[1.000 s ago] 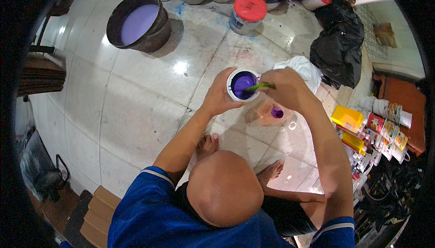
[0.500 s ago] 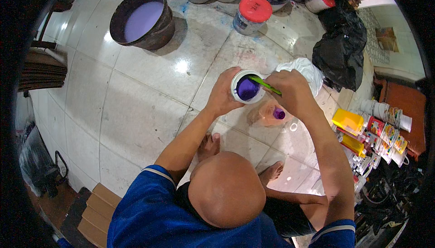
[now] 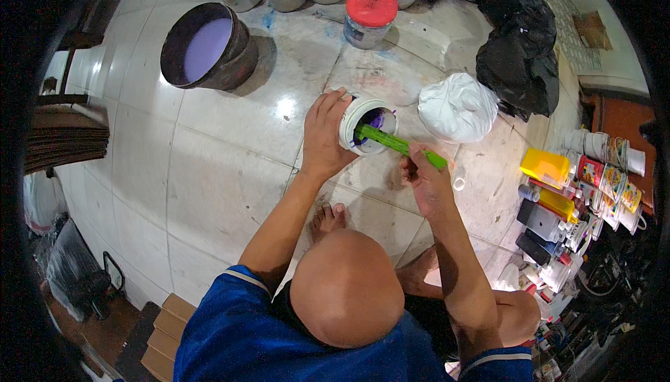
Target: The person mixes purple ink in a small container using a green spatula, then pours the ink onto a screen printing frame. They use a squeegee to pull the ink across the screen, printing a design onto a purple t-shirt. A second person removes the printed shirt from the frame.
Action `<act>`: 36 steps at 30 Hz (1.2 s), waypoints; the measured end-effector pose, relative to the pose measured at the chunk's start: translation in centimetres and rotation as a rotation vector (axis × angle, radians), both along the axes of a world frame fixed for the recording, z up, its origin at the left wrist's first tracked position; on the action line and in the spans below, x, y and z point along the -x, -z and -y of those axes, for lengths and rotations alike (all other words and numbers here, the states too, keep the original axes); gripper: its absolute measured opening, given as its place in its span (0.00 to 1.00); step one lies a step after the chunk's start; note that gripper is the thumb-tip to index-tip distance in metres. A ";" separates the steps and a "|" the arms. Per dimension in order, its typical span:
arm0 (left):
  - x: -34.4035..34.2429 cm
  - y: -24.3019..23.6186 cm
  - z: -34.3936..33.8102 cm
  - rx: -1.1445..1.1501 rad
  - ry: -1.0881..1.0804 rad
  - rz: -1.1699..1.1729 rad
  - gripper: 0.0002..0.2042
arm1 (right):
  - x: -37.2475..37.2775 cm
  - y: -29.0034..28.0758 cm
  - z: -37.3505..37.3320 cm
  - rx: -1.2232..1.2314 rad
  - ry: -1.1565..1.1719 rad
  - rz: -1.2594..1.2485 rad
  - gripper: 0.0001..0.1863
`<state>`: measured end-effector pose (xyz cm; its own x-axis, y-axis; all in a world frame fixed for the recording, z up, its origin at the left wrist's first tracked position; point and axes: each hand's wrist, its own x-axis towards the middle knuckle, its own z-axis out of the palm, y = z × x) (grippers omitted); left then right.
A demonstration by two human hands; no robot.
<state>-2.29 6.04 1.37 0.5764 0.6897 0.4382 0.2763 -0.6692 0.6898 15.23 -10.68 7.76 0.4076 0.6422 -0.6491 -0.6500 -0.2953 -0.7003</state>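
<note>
My left hand [image 3: 324, 130] grips a white round container [image 3: 363, 103] from the left side; it is tilted, with purple paint [image 3: 377, 118] inside. A long green stick [image 3: 394, 143] reaches into its mouth, held by my right hand [image 3: 424, 176] near the outer end, thumb and fingers closed on it. A crumpled white bag [image 3: 457, 106] lies just right of the container on the tiled floor [image 3: 230, 165]. Below my hands are my bald head [image 3: 345, 291] and a bare foot [image 3: 328, 218].
A black bucket [image 3: 237, 64] of lavender liquid stands back left, a red-lidded tub [image 3: 370, 22] at centre back. Black bags [image 3: 520, 61] and piled bottles and tubs [image 3: 548, 169] line the right. Stacked sheets [image 3: 66, 141] and cardboard [image 3: 167, 326] are at left.
My left hand has shifted up and left, tilting the container. My right hand has moved down toward me along the stick, showing more of it. The small purple object is no longer visible.
</note>
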 end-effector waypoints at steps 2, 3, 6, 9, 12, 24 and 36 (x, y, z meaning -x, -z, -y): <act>-0.2 -0.4 0.0 -0.007 -0.006 0.002 0.54 | -0.2 0.0 0.5 -0.020 0.034 0.015 0.11; -0.3 -0.6 0.0 -0.002 -0.013 0.012 0.54 | -0.6 -0.3 0.6 -0.015 0.049 0.022 0.11; -0.8 -0.8 0.0 0.009 -0.034 0.046 0.54 | -2.5 -2.4 0.9 -0.016 -0.057 0.210 0.14; -0.9 -0.8 0.3 0.061 -0.046 0.086 0.54 | -4.2 -5.0 1.5 -0.023 -0.143 0.344 0.14; -0.9 -0.6 0.6 0.091 -0.050 0.091 0.54 | -5.0 -6.7 2.0 0.028 -0.168 0.391 0.15; -1.1 -0.5 1.1 0.165 -0.054 0.116 0.55 | -6.6 -9.6 2.5 0.007 -0.175 0.511 0.15; -1.4 -1.1 2.1 0.204 -0.009 0.114 0.55 | -3.3 -11.8 -5.2 -0.119 -0.864 1.271 0.10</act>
<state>-0.89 3.94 2.51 0.5246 0.7756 0.3511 0.1936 -0.5103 0.8379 18.56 -5.49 19.52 0.1227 0.9871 -0.1026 0.7087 -0.1595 -0.6872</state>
